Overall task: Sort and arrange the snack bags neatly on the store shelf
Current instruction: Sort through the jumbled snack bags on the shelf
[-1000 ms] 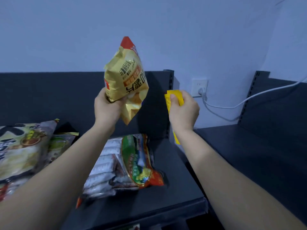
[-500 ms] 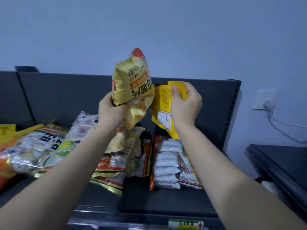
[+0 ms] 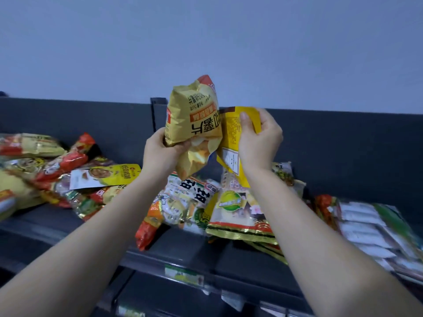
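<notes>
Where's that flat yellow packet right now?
In the head view, the flat yellow packet is held right of centre by the right hand, beside the puffy chip bag in the left hand, above the shelf.

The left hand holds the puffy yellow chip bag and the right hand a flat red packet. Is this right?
No. The head view shows the flat packet in the right hand is yellow, not red; the left hand does hold the chip bag.

Plain pale blue-grey wall point(image 3: 206, 42), dark grey shelf back panel point(image 3: 343, 145), dim light
</notes>
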